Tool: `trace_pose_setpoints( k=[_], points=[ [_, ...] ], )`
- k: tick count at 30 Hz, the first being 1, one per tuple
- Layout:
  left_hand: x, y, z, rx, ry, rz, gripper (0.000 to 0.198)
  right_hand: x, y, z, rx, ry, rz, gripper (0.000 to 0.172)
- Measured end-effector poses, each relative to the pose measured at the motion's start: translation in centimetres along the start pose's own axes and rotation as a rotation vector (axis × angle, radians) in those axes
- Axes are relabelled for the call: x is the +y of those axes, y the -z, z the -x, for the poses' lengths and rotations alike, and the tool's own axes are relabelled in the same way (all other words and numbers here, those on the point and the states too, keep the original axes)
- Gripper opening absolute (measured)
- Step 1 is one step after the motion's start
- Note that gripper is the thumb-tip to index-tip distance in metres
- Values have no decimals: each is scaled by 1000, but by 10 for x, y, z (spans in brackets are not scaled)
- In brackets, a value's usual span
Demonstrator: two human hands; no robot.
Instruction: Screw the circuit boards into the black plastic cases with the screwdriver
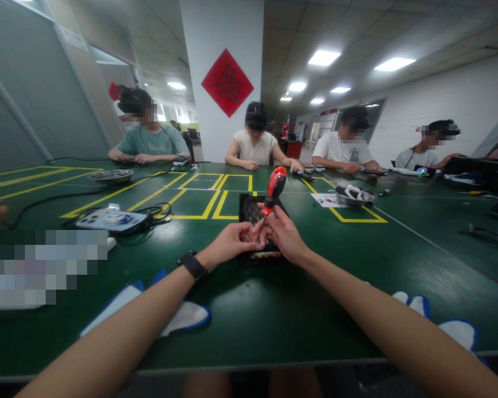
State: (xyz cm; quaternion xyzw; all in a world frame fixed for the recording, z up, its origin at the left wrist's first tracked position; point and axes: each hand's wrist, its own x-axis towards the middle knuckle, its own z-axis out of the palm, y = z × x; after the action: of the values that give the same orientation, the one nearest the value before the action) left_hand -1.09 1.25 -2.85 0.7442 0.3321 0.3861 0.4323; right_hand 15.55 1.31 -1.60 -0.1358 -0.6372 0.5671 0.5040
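Observation:
A screwdriver (275, 187) with a red and black handle stands nearly upright, handle up and shaft down, over a black tray-like device (247, 207) on the green table. My right hand (283, 232) is closed round the screwdriver's shaft, just below the handle. My left hand (241, 239), with a dark watch on the wrist, is pinched near the screwdriver's lower end. Whatever lies between its fingertips is too small to make out. Both hands cover much of the device.
A blue-white glove (186, 316) lies under my left forearm, another (456, 331) at right. A cased device with cables (114, 219) is at left. Metal bowls (112, 176) (352, 194) stand farther back. Several people sit across the green table (216, 342).

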Motion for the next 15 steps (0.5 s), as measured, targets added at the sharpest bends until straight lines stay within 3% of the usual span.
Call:
trace_pose_setpoints(
  k=[8,15],
  points=[
    [5,6,1,-148,-7,49,24,0,1,1,-3,-24,17,37],
    [-3,3,0,12,-16,-82,29,1,0,0,-22,6,7,35]
  ],
)
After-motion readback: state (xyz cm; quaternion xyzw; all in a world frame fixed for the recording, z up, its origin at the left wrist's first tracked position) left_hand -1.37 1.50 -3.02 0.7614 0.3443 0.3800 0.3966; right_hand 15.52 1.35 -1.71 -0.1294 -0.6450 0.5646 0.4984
